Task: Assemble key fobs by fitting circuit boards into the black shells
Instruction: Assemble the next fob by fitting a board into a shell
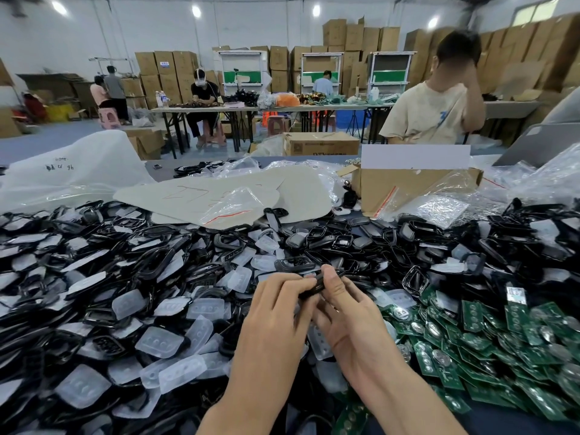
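Now we pinch one black shell [316,285] between both hands, the left hand [277,312] and right hand [350,315] each clamped on an end, just left of the circuit boards [502,337] heap. It seems light, stiff and thin-walled, so we should grip its rim edges.

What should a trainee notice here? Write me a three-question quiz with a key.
1. True or false: the left hand and right hand both hold one black shell.
2. The green circuit boards lie: A) left of the hands, B) right of them, C) inside a tray.
3. What lies mixed among the loose shells at left?
Key: 1 true; 2 B; 3 clear button pads.
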A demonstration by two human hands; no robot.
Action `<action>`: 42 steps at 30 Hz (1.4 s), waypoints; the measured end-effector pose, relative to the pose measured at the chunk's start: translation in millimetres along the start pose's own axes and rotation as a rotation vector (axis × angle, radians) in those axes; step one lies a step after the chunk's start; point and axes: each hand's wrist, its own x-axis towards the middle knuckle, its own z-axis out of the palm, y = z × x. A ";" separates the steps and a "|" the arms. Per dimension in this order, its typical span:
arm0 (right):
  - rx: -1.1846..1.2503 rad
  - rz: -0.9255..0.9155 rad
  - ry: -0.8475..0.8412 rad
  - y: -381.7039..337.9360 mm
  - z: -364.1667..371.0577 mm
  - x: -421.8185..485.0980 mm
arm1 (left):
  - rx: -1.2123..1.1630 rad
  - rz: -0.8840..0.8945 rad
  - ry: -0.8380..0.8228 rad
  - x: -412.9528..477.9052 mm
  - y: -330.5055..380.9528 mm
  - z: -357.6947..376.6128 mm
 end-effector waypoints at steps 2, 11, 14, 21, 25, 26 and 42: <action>0.053 0.040 -0.018 0.3 -0.2 0.5 | -0.033 -0.033 -0.003 -0.1 0.6 -0.9; 0.118 0.081 -0.036 0.6 -0.5 -0.4 | -0.074 0.009 0.054 1.6 0.8 -6.1; 0.130 0.065 -0.033 0.9 -0.3 0.1 | -0.105 0.004 0.051 1.7 -0.3 -8.1; 0.114 0.044 -0.017 -0.9 1.3 -1.2 | -0.100 -0.040 0.040 2.4 1.7 -7.5; 0.042 0.001 -0.034 -5.9 1.4 -0.9 | -0.372 -0.424 -0.058 6.6 9.4 -14.6; 0.022 -0.013 -0.054 -7.8 1.0 -1.2 | -0.490 -0.542 -0.081 7.9 9.1 -15.8; -0.425 -0.251 -0.164 -4.8 -3.4 -4.7 | -0.461 -0.678 0.019 9.8 8.5 -16.4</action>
